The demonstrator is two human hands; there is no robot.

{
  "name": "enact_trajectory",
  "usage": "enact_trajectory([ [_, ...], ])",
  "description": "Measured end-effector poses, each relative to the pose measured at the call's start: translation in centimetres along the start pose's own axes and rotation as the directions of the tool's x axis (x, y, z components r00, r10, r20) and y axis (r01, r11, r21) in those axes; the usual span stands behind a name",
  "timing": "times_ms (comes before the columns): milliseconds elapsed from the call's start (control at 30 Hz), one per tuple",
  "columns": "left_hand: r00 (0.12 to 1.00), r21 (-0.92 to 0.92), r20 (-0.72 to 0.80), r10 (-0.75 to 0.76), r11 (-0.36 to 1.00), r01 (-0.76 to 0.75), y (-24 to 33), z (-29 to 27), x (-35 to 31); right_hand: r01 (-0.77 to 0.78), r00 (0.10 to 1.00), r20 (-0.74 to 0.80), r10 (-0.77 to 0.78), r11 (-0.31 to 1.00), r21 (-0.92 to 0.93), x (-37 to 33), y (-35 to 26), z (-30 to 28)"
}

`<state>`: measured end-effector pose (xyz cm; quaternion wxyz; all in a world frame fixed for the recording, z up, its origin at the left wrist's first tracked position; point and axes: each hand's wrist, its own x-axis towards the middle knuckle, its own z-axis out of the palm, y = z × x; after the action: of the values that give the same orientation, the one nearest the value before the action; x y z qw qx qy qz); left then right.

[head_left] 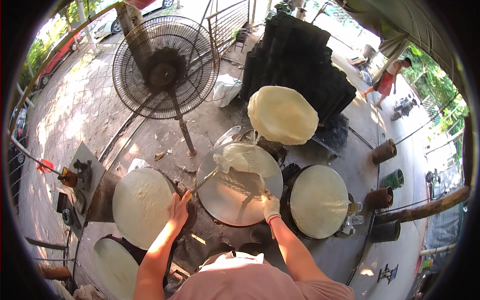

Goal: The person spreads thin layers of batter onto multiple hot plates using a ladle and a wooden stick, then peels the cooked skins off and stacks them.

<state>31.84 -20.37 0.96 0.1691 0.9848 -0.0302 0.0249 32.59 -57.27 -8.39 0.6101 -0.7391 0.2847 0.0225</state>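
My bare left hand (178, 211) is closed on a thin-handled stick (204, 184). Its far end carries a lump of pale wet batter (223, 162) over the middle round griddle (220, 200). More batter (247, 159) spreads across the far part of that griddle, while its near part shows bare metal. My right hand, in a pale glove (271, 206), is closed at the griddle's right edge on a narrow, batter-smeared tool (263, 185), whose working end is hard to make out. Beyond the griddle lies a stack of thin round pancakes (282, 115).
Round griddles with pale sheets stand at left (142, 205), lower left (116, 270) and right (320, 201). A large fan (165, 70) stands far left. Black stacked cylinders (295, 65) rise behind the pancakes. Glass jars (356, 219) sit beside the right griddle. A person (387, 82) walks at far right.
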Motion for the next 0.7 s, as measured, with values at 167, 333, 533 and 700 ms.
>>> enact_trajectory([
  [167, 0.997, 0.025, -0.078, 0.015, 1.0, -0.013, -0.2, -1.2, -3.0, 0.018, 0.931, 0.356, 0.081, 0.964, -0.266, 0.3, -4.4, 1.0],
  [333, 0.984, -0.237, -0.08, -0.156, 0.962, 0.133, 0.2, -1.2, -6.2, -0.067, 0.989, 0.147, 0.03, 0.965, 0.254, 0.6, -4.9, -2.3],
  [533, 0.957, -0.63, -0.17, -0.236, 0.772, 0.079, 1.6, 2.0, -8.2, -0.006, 0.793, 0.589, 0.156, 0.968, -0.249, -0.2, -9.1, -2.0],
  [700, 0.845, -0.903, 0.236, -0.48, 0.213, 0.374, 6.2, 0.3, -8.2, 0.082, 0.939, 0.339, -0.048, 0.993, -0.088, 5.5, -7.7, -2.9],
])
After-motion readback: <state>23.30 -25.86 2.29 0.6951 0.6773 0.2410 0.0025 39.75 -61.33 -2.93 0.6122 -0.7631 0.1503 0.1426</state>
